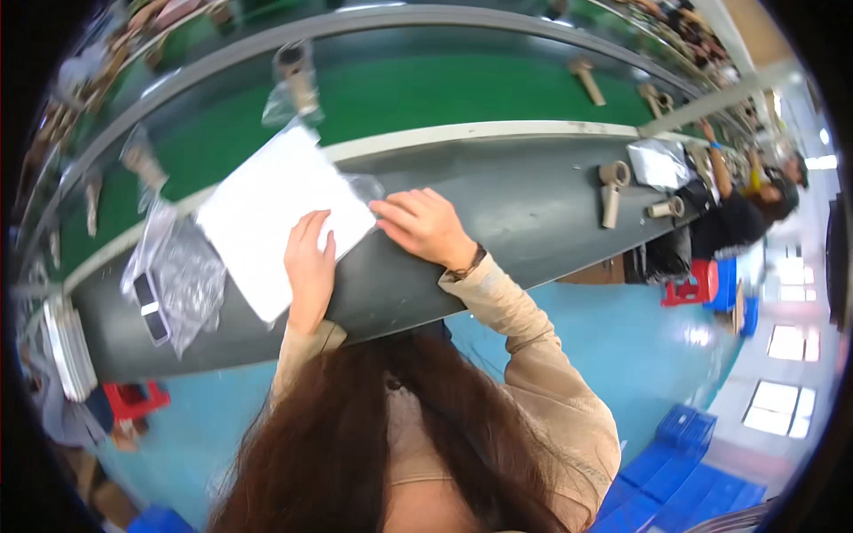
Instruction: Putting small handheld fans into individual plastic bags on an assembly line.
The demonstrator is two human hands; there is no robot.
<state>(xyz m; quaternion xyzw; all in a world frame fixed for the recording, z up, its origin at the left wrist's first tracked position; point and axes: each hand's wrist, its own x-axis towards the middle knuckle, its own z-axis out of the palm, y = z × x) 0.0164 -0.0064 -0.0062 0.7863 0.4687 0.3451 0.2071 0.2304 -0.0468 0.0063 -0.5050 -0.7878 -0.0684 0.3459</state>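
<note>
A bright white sheet (267, 209) lies aslant on the dark worktable, its far corner over the edge of the green belt. My left hand (309, 265) rests on it near its front right side, fingers stretched out. At the sheet's right corner, my right hand (426, 226) has its thumb and fingers closed on the edge. A bit of clear plastic (364, 186) shows beside the right fingertips, partly hidden by the sheet. Left of the sheet are crumpled clear plastic bags (191, 275), with a dark, phone-like slab (150, 306) among them.
Beige hair-dryer-shaped bodies lie about: one on the table (612, 191), one on the green belt (586, 82), one bagged (298, 80). A pale rail (498, 131) divides table from belt. At right are a bagged white packet (657, 166) and a co-worker (742, 218).
</note>
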